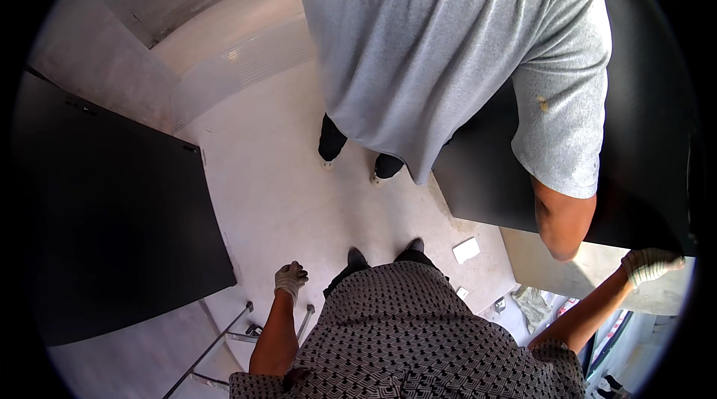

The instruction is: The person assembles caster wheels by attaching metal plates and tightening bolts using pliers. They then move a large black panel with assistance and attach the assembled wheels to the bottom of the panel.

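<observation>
My right hand (pixel 651 266), in a whitish knit glove, is at the lower corner of a large black panel (pixel 493 175) on the right, its fingers closed at the edge. My left hand (pixel 291 281), in a similar glove with bare fingertips, hangs at my left side with its fingers curled and nothing visible in them. A person in a grey T-shirt (pixel 426 48) stands close in front of me, against the same panel. That person's bent elbow (pixel 565 227) shows, but their hands are hidden.
Another large black panel (pixel 127 212) stands on the left. A metal ladder-like frame (pixel 224 335) is beside my left arm. On the pale floor (pixel 276 182) lies a small white box-like piece (pixel 466 250). A crumpled grey-green cloth (pixel 532 308) and mixed items are at the lower right.
</observation>
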{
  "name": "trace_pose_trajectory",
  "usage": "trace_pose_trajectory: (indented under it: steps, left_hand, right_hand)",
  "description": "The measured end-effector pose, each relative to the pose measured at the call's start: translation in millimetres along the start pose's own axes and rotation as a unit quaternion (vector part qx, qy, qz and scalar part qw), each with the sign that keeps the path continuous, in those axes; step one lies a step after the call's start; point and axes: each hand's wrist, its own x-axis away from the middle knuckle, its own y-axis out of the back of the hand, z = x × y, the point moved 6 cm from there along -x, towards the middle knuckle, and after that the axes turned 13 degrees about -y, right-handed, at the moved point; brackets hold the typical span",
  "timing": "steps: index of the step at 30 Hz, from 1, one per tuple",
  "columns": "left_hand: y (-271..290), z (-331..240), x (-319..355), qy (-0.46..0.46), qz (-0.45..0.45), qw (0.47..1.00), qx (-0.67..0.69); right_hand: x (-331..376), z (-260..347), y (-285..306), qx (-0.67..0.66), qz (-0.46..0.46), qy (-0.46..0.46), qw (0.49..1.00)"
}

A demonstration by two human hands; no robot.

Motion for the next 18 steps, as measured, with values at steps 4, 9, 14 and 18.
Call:
trace_pose_trajectory:
  steps: [4,9,14,18]
  left_hand:
    - [-33.9,-30.3,-0.5,-0.023,0.037,0.999,-0.029]
    - [-45.1,-47.0,-6.0,-0.058,0.071,0.996,-0.009]
    - [-11.4,-16.3,-22.2,-0.057,0.085,0.995,-0.004]
    - [3.8,-1.3,-12.7,-0.032,0.069,0.997,-0.013]
  right_hand:
    - [63.3,30.5,-31.5,0.062,-0.114,-0.044,0.991]
    - [78.4,55.1,-58.1,0.098,-0.076,0.044,0.991]
    - [104.8,73.6,-98.2,0.040,-0.102,-0.020,0.994]
    - [123.5,94.7,-131.9,0.027,-0.101,-0.027,0.994]
